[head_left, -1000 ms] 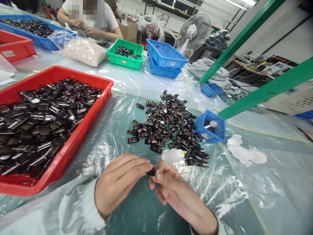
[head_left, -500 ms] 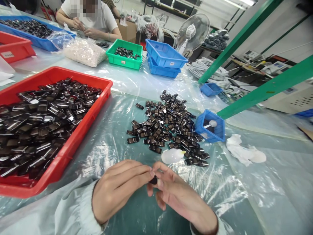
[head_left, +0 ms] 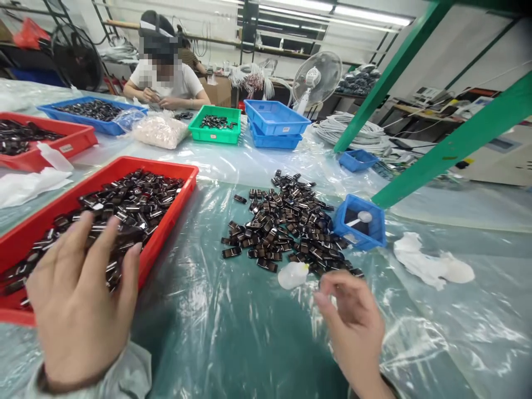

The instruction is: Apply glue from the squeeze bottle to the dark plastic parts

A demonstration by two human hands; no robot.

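My left hand is over the near red tray, its fingers spread and blurred. Small glossy black-brown plastic pieces fill that tray; a dark blurred shape shows beside my left fingers. My right hand is at the near edge of a loose pile of the same pieces. Its fingers are loosely curled, with a small gap between thumb and index finger and nothing visible in it. Just left of it lies a small translucent bottle with a yellowish tip.
A blue bin with a white spoon stands right of the pile, near a green post and crumpled white tissue. Green and blue trays stand farther back. Across the table sits a co-worker.
My hands have parted. The left moved left over the red tray and opened; the right moved right, towards the pile's near edge. The black piece between them is no longer visible there. The view tilted up.
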